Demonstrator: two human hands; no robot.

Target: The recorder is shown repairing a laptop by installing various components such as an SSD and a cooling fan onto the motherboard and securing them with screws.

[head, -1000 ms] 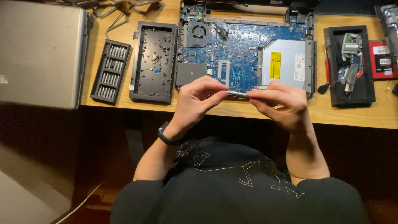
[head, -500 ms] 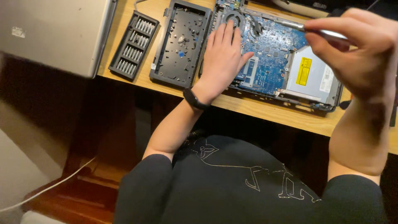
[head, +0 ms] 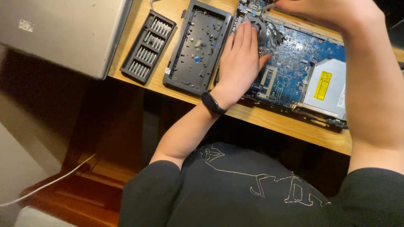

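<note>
An opened laptop with a bare blue circuit board (head: 294,63) lies on the wooden desk (head: 273,122). My left hand (head: 240,63) rests flat on the board's left side, fingers together, beside the round black fan (head: 257,26); a black band sits on that wrist. My right hand (head: 328,14) is at the top edge, fingers closed on a thin silver screwdriver (head: 266,6) whose tip points at the board's far left corner. A silver optical drive with a yellow label (head: 326,86) sits at the board's right.
A black laptop bottom cover (head: 195,46) with loose screws lies left of the board. Further left is a black case of screwdriver bits (head: 147,46). A closed silver laptop (head: 63,33) overhangs the desk's left end. A white cable (head: 46,185) runs on the floor.
The view has swung left and closer. My left hand has slid further up the board towards the fan. My right hand has carried the screwdriver up to the board's far left corner.
</note>
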